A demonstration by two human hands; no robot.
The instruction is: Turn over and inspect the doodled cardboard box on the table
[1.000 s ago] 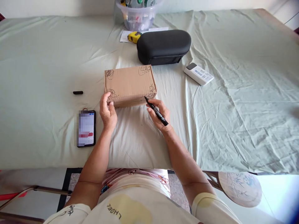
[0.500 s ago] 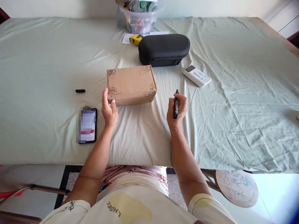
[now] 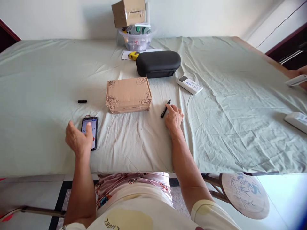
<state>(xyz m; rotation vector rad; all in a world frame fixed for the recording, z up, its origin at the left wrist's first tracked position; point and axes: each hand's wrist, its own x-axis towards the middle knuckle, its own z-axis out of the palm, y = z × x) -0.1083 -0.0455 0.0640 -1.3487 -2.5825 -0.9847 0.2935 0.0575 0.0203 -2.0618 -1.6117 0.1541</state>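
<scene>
Your cardboard box (image 3: 128,95) sits mid-table on the green sheet (image 3: 43,73), scribbled at its corners. Your left hand (image 3: 78,139), fingers loosely apart, hovers over the phone (image 3: 90,132), hiding its lower-left part. Your right hand (image 3: 174,117) rests open, fingertips touching the black marker (image 3: 165,108) lying flat; its cap (image 3: 82,101) lies well apart.

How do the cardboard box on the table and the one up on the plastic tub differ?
The scribbled cardboard box lies flat on the green cloth, between the two hands; the taped cardboard box sits tilted atop the plastic tub at the far edge. The near one carries black scribbles at its corners; the far one shows shiny tape and no drawing. The near one looks larger in this view. Both are plain brown and closed.
</scene>
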